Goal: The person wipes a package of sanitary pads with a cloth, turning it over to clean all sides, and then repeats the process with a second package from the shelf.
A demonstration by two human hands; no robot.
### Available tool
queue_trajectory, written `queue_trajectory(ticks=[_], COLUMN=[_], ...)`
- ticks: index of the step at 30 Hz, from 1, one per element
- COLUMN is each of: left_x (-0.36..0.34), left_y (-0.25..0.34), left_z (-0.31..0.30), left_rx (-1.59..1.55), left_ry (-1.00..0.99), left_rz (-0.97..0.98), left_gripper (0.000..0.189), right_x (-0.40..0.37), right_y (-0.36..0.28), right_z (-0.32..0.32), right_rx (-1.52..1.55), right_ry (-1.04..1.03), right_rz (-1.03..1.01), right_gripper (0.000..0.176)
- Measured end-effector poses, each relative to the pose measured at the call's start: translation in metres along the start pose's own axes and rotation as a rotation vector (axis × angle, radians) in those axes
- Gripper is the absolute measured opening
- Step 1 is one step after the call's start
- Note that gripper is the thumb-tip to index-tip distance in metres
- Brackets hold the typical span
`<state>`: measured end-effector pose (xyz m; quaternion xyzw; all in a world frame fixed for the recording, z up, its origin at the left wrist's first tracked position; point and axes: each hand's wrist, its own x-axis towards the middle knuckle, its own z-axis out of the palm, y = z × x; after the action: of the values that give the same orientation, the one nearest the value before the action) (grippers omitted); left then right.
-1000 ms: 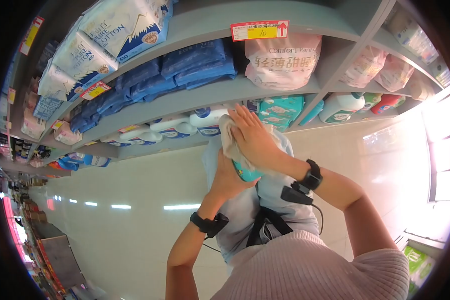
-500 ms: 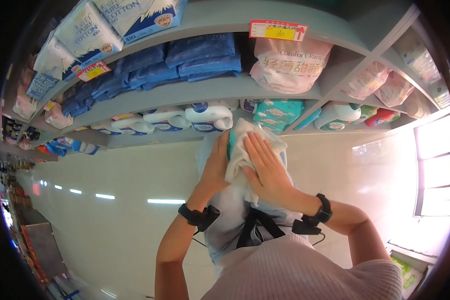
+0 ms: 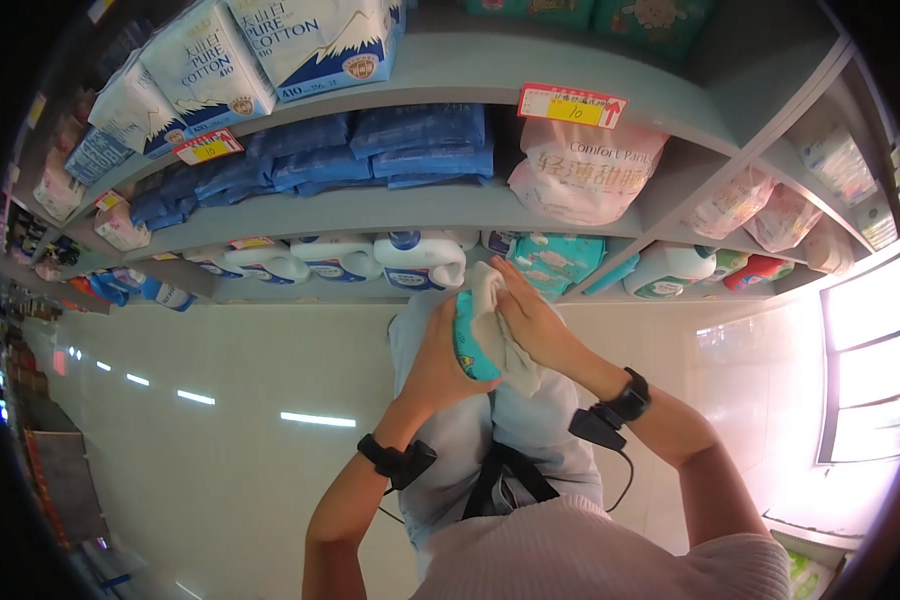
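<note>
A teal package (image 3: pixel 477 350) with a small printed pattern stands on edge in front of my thighs. My left hand (image 3: pixel 432 362) grips it from the left, thumb along its lower end. On the package's right side hangs a crumpled white cloth (image 3: pixel 518 368). My right hand (image 3: pixel 542 328) holds this cloth against the package, its fingers long and fairly straight, pointing toward the shelves. Part of the package is covered by the cloth and my hands, so its kind is not clear.
Grey shelves (image 3: pixel 440 213) curve across the front, just beyond my hands. They carry blue packs (image 3: pixel 420 130), a pink Comfort Pants pack (image 3: pixel 588 180), white detergent bottles (image 3: pixel 417 262) and another teal pack (image 3: pixel 558 262). A window (image 3: pixel 870 360) stands at the right.
My right hand has turned and slid with the cloth toward the package's right side. More of the package's teal face shows. The view has tilted up slightly.
</note>
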<state>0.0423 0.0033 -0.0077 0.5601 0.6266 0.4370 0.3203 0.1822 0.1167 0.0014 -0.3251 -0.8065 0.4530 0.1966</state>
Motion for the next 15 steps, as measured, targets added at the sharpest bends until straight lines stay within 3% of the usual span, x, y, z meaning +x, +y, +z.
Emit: queue_trajectory(ticks=[5,7,10,15], left_x=[0.004,0.003,0.004,0.017], left_y=[-0.007,-0.006,-0.006,-0.009], left_z=[-0.009,-0.011,-0.012,-0.018], left_rx=[-0.057,0.073,0.099,0.028], left_ry=[-0.007,-0.075,-0.044,-0.021], left_rz=[-0.027,-0.076,-0.068,-0.103], left_gripper=[0.109,0.11,0.113,0.113], right_x=[0.005,-0.008,-0.024,-0.051], right_y=[0.007,-0.001,-0.017,-0.034], right_z=[0.014,0.014,0.01,0.007], right_rx=[-0.046,-0.037,-0.038,-0.099], right_ry=[0.037,0.054,0.073,0.101], right_rz=[-0.059,-0.075,0.01,-0.031], right_gripper=[0.056,0.059,0.063,0.064])
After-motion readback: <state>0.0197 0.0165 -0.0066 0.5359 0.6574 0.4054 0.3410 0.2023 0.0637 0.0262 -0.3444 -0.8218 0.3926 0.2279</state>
